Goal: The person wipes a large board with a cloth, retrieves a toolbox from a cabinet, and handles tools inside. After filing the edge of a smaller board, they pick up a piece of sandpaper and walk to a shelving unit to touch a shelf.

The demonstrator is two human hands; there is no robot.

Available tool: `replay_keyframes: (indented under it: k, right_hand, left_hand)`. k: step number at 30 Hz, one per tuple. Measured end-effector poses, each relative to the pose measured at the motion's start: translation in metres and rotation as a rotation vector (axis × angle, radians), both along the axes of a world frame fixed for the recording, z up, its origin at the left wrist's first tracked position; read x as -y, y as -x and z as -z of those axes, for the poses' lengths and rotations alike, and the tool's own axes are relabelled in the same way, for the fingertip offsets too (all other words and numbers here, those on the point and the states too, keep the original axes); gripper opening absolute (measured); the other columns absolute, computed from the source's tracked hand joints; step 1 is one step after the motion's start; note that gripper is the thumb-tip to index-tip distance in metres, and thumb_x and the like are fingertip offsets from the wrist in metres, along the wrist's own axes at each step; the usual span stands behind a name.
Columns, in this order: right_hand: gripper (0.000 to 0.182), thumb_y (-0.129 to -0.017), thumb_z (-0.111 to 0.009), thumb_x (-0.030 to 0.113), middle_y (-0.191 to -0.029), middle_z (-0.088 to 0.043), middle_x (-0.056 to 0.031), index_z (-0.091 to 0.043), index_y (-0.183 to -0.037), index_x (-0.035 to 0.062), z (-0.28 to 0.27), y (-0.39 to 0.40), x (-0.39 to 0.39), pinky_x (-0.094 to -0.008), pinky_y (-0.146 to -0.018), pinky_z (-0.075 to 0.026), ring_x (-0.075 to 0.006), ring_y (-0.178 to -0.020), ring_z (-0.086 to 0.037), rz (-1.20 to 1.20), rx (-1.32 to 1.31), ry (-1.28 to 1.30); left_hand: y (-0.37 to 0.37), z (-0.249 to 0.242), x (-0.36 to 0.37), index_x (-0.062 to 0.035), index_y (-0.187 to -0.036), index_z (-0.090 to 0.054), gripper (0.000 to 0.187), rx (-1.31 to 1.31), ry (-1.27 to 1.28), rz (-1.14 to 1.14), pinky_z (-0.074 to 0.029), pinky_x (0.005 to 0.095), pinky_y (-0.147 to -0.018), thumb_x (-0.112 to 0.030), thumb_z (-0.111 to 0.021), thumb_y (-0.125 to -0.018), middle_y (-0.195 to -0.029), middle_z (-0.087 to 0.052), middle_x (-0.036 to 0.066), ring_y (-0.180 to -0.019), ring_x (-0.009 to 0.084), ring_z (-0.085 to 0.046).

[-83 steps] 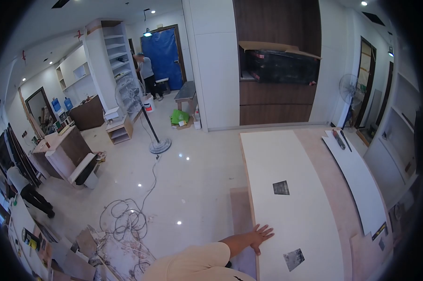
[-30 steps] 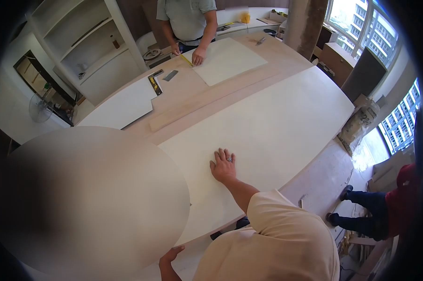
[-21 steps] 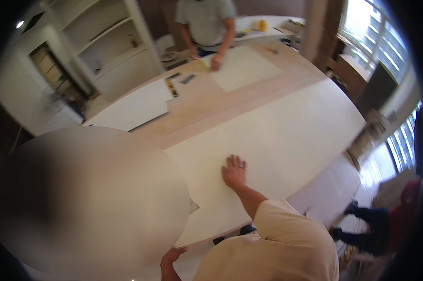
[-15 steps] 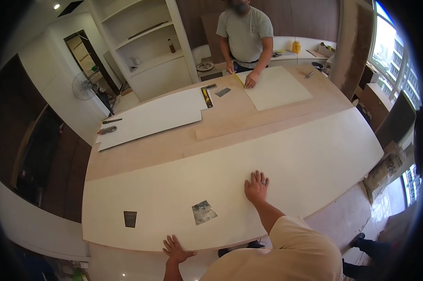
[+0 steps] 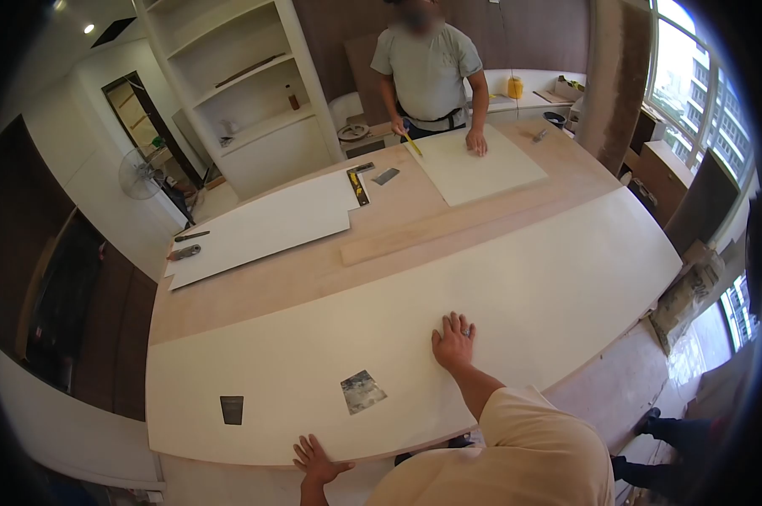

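A long off-white sheet (image 5: 550, 295) covers the near part of the large table. My right hand (image 5: 454, 341) lies flat on it with the fingers stretched forward. At the sheet's near edge, my left hand (image 5: 318, 460) rests with fingers spread and the thumb pointing right. Neither hand holds anything. Between and left of them lie a mottled grey rectangular piece (image 5: 364, 392) and a smaller dark grey plate (image 5: 232, 411), both on the sheet.
Across the table (image 5: 288, 304), a co-worker (image 5: 427, 72) holds a yellow tape measure (image 5: 413, 145) over a smaller pale sheet (image 5: 474, 173). A notched white panel (image 5: 271, 223) lies far left, with a square (image 5: 358, 187) and a utility knife (image 5: 185, 252). A fan (image 5: 141, 175) stands beyond.
The view has shifted slightly. The co-worker's tape measure has pulled back from the sheet's middle, and one of their hands has moved away from it. My hands stay on the sheet.
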State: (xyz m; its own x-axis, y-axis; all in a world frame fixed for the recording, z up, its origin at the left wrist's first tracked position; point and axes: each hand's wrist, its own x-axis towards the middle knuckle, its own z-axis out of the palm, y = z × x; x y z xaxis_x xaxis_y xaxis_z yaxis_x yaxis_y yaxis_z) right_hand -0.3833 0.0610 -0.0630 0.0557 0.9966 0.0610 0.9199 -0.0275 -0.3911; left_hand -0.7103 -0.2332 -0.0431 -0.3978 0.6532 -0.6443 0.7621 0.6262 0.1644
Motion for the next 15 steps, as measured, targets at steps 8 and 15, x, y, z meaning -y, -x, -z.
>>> replay_keyframes:
  k: [8, 15]
  right_hand:
    - [0.056, -0.093, -0.042, 0.038, -0.148, -0.029, -0.0115, -0.039, -0.138, 0.0056, -0.002, 0.0, -0.001, -0.0519, -0.114, -0.01, -0.0298, -0.14, -0.02, 0.009, 0.011, 0.022]
    - [0.05, -0.093, -0.044, 0.031, -0.142, -0.037, -0.0196, -0.042, -0.133, 0.0015, 0.029, -0.008, -0.005, -0.0526, -0.108, -0.021, -0.036, -0.133, -0.031, -0.041, 0.071, -0.081]
  left_hand:
    - [0.002, 0.005, 0.001, -0.0027, -0.146, 0.013, 0.147, -0.006, -0.012, 0.006, 0.011, 0.0615, -0.107, -0.068, -0.078, -0.051, -0.152, 0.021, 0.021, -0.138, 0.0396, 0.025]
    - [0.007, -0.035, -0.012, -0.0006, -0.147, -0.009, 0.129, 0.003, -0.059, 0.221, -0.008, 0.0504, -0.114, -0.063, -0.077, -0.057, -0.153, -0.007, 0.026, -0.143, 0.0386, -0.001]
